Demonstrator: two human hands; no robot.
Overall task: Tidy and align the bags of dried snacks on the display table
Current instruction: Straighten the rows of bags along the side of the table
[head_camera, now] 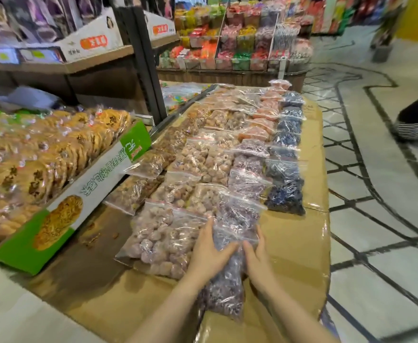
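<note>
Clear zip bags of dried snacks lie in rows on a cardboard-covered display table [292,246]. The nearest bag, filled with purple dried fruit [225,288], lies lengthwise at the front of its row. My left hand [209,253] presses its left side, thumb over the top. My right hand [257,258] presses its right side. To its left lies a bag of pale brown round snacks [161,238]. A row of dark blue bags [286,184] runs along the right.
A green and white carton of wrapped cookies [54,184] sits at the left. A dark shelf post [146,58] stands behind it. Candy shelves [237,45] fill the back. A person's leg [416,122] is on the tiled floor at right.
</note>
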